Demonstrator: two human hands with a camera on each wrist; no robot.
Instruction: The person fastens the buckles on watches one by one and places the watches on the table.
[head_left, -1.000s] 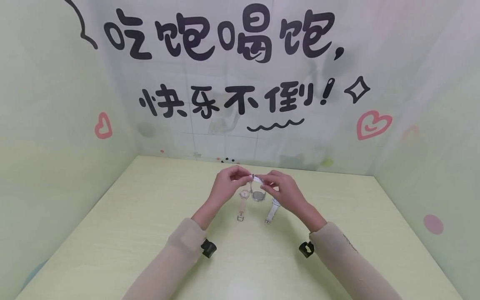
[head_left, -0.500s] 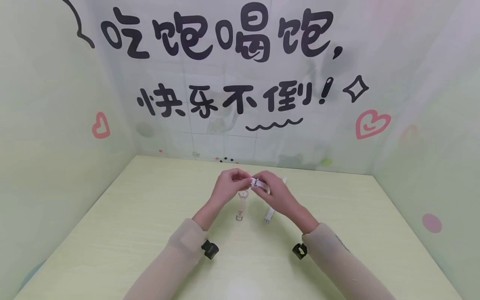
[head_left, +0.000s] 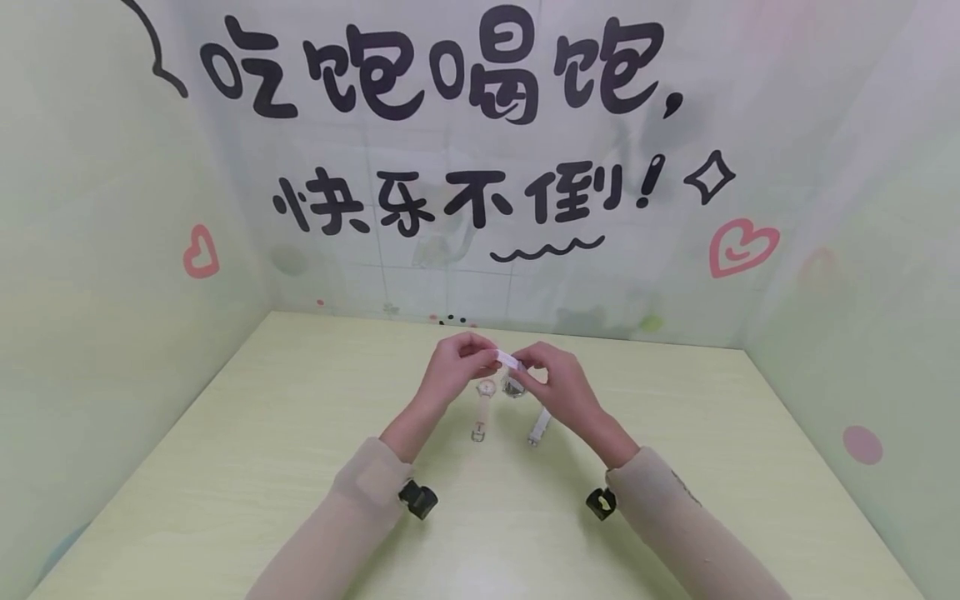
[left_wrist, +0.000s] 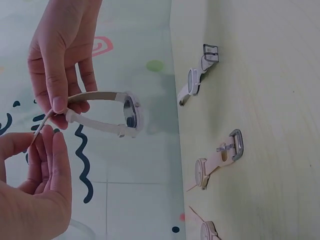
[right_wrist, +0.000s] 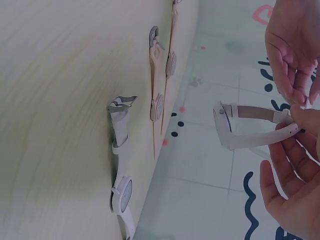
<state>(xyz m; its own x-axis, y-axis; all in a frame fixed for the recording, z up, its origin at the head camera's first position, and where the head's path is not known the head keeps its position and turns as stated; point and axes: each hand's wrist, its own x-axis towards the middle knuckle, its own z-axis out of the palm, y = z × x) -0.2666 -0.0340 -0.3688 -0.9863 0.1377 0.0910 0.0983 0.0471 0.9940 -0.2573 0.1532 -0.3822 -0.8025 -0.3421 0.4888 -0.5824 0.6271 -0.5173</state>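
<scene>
Both hands hold a white watch [left_wrist: 131,114] up off the table, its strap bent into a loop and its case hanging below the fingers. My left hand [head_left: 452,368] pinches the free end of the strap [head_left: 507,359] between thumb and fingertips. Close beside it, my right hand [head_left: 564,385] grips the strap where the two bands meet, thumb pressed on top in the right wrist view. Under the hands, a pink watch [head_left: 486,388] and another white watch [head_left: 539,426] lie on the table, the latter partly covered by the right hand.
The wrist views show a second pink watch [right_wrist: 171,65] lying beyond the first. A pale wooden table [head_left: 247,467] carries the watches. Behind it stands a printed wall [head_left: 420,283] with dark writing, and side walls flank the table.
The held watch, turned up between the fingers half a second ago, hangs downward again, with its strap end stretched between the hands. Compared with one second ago, my right hand is slightly further left.
</scene>
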